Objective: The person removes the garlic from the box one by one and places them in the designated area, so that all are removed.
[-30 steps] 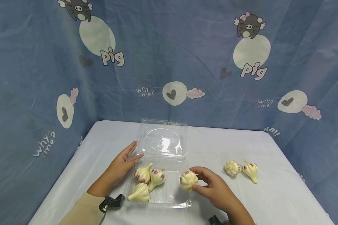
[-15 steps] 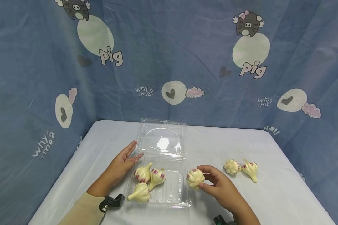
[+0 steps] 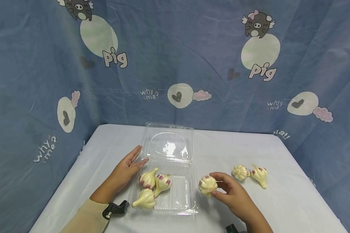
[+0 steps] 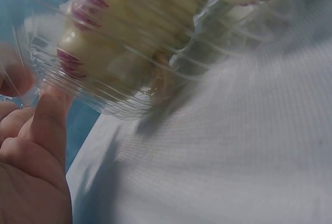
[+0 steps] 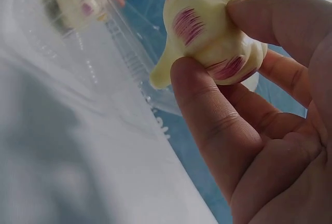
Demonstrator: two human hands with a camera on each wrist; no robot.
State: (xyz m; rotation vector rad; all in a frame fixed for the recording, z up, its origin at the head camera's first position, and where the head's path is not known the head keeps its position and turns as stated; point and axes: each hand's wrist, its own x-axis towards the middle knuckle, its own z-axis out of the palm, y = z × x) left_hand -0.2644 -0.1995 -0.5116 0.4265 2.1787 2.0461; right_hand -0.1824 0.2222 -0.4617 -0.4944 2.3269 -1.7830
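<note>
My right hand (image 3: 231,192) pinches a cream garlic bulb (image 3: 207,185) with purple streaks between thumb and fingers, held just right of a clear plastic clamshell container (image 3: 182,194). In the right wrist view the garlic bulb (image 5: 207,32) shows its pale neck pointing down-left and a tuft of roots. Three more garlic bulbs (image 3: 162,184) lie in the left half of the container's base. My left hand (image 3: 123,173) touches the container's left side by the hinge, its fingers stretched out. Through the ribbed plastic wall, the left wrist view shows garlic beside the left hand (image 4: 36,146).
The container's lid (image 3: 167,144) lies folded back behind the base. Two garlic bulbs, one round side up (image 3: 240,172) and one neck forward (image 3: 259,176), rest on the white-covered table (image 3: 285,200) at the right. A blue printed cloth (image 3: 210,64) hangs behind.
My right hand has moved right with the garlic bulb, from above the container's right side to just outside it. The left hand, the container and the other bulbs stay put.
</note>
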